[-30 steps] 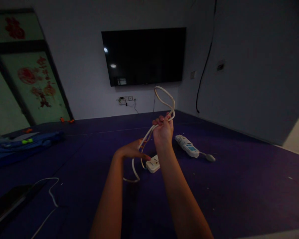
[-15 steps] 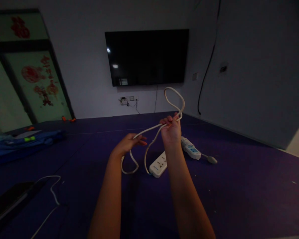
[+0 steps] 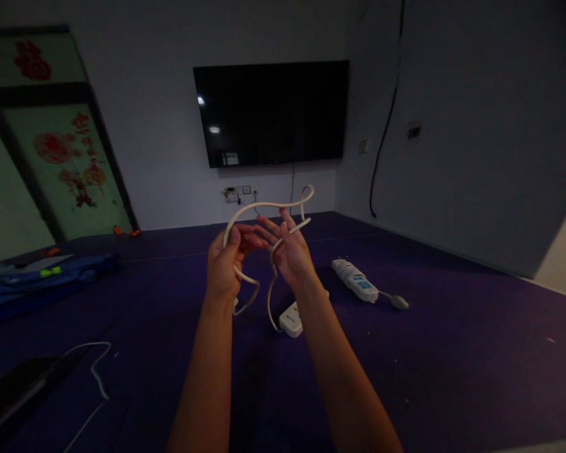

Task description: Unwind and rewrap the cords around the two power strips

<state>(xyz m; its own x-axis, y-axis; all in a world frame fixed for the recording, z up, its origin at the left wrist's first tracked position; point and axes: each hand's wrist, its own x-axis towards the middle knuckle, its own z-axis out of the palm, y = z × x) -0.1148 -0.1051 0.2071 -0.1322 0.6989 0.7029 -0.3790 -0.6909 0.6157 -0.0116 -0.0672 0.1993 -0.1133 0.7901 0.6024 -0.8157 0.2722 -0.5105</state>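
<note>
Dim room, purple floor, pale walls; contents listed from left to right.

Door: glazed, with red decorations. Blue cloth: heaped on the floor. Dark flat object: lower left corner; thin white cable beside it.

Left hand: half closed, thumb pressing the white cord against the fingers. Half a second ago the cord was merely draped over this hand, lower down and apart from the other; the hand has since risen and closed, its fingertips now near or against those opposite. Below it, the cord bends back behind the wrist; its end cannot be made out.

Wall television: dark, behind the hands. Cord: arched between both hands, the former upright loop pulled out into a wide span with a small kink at its right. Judged effect: slack now under two-handed control.

White power strip: on the floor, partly hidden by the right forearm, cord running up from its near end. Right hand: palm up, fingers loosely spread, cord caught beneath the thumb.

Second power strip: wound with its own lead, lying well apart. Black cable: hanging along the right wall.
</note>
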